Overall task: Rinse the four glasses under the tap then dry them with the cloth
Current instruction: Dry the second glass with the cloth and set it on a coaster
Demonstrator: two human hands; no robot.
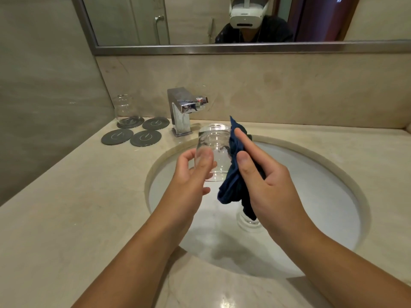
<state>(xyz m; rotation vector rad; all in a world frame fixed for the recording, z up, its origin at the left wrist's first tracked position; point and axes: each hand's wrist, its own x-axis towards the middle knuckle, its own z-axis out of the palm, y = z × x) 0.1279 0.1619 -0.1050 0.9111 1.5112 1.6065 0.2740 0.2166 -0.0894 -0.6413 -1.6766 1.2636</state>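
The round dark grey coasters [145, 138] bear a pale emblem too small to read. Over the white oval sink [333, 165], the left hand [191, 172] grips a clear ribbed-neck glass [214, 147], thumb and fingers curled round it, its long axis near upright and its mouth tipped toward the square chrome tap [182, 107]. The right hand [273, 185] clutches a crumpled dark blue cloth [233, 187] against the glass's right side.

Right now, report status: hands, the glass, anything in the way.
Left hand grips held glass over sink. Right hand pinches dark blue cloth against its side. Second glass stands on coaster, third glass in sink below; nothing blocking.
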